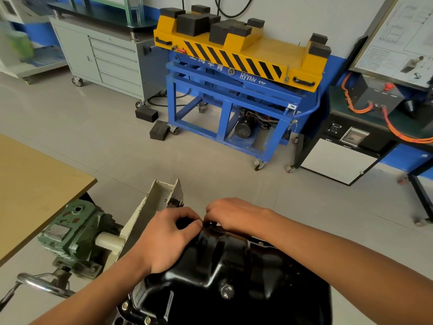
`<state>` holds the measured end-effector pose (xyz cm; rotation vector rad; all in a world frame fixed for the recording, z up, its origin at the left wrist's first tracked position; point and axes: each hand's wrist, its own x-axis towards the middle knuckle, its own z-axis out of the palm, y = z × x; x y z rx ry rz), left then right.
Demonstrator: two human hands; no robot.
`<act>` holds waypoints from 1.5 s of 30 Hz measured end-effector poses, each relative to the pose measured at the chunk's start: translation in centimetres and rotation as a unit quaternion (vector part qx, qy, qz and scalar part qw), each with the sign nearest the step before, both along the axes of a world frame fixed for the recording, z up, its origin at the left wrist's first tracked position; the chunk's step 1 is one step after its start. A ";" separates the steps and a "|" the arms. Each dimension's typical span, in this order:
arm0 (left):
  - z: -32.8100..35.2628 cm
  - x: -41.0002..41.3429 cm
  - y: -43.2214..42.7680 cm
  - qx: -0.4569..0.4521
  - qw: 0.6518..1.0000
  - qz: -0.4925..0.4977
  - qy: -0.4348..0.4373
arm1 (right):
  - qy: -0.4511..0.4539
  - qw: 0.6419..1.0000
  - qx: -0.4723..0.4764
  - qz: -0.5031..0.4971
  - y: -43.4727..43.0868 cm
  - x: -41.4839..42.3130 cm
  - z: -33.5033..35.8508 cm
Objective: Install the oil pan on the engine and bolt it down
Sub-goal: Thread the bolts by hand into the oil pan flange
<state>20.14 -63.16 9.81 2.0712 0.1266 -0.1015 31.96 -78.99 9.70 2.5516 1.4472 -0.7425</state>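
A glossy black oil pan [234, 273] lies on top of the engine at the bottom centre, its drain plug [226, 290] facing me. Bolts [125, 305] sit in the flange at the pan's near left edge. My left hand [167, 238] rests on the far left end of the pan, its fingers curled at the rim. My right hand [234, 215] is curled over the far edge beside it, fingertips pinching something small and dark at the flange, which the fingers mostly hide. The fingertips of both hands nearly meet.
The engine hangs on a stand with a green gearbox [77, 235], a cream bracket [150, 207] and a chrome handwheel [44, 283] at the left. A tan table [32, 184] is at left. A blue-and-yellow lift cart [234, 73] and a grey cabinet [105, 59] stand across the floor.
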 end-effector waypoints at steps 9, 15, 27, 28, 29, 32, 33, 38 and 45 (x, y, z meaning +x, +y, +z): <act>0.1 0.0 0.0 -0.001 1.000 -0.001 0.004 | -0.021 1.000 -0.014 0.011 0.4 0.2 -0.3; 0.1 0.0 0.1 -0.004 1.000 -0.004 0.007 | -0.011 1.000 0.010 0.018 0.0 0.2 -0.2; 0.2 0.0 0.0 0.003 1.000 -0.003 0.007 | -0.016 1.000 0.000 0.011 0.0 0.1 0.1; 0.2 0.0 0.0 0.001 1.000 -0.004 0.008 | -0.027 1.000 -0.007 0.013 0.0 0.1 0.0; 0.3 0.0 0.0 -0.001 1.000 -0.004 0.010 | -0.039 0.999 -0.011 0.016 0.1 0.1 0.0; 0.4 0.0 0.0 0.001 1.000 -0.001 0.011 | -0.049 0.999 -0.006 0.020 0.2 0.1 -0.2; 0.4 0.0 0.0 0.002 1.000 0.000 0.010 | -0.046 0.999 0.000 0.022 0.2 0.1 -0.2; 0.4 -0.1 0.0 0.007 1.000 -0.001 0.011 | -0.016 1.000 -0.002 0.018 0.1 0.1 -0.2; 0.4 -0.1 0.0 0.006 1.000 0.001 0.013 | -0.027 0.999 -0.021 0.013 0.6 0.2 -0.4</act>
